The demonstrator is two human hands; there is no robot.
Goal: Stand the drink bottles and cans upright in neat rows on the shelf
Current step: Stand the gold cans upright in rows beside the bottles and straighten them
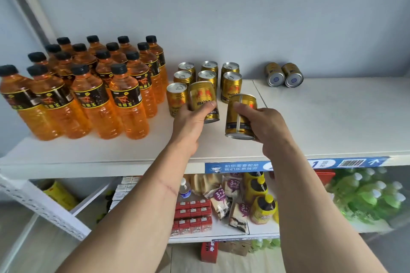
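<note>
While each hand grips a gold can at frame centre — left hand (192,117) hiding its can's (203,95) label, right hand (264,124) tilting another can (240,115) — two cans (284,74) lie toppled upper right, beyond the standing cans (230,82) and orange bottles (88,86).

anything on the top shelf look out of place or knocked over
Yes: two gold cans lie on their sides at the back right of the shelf, bottoms facing out, apart from the upright cans. The orange bottles stand upright in rows.
</note>
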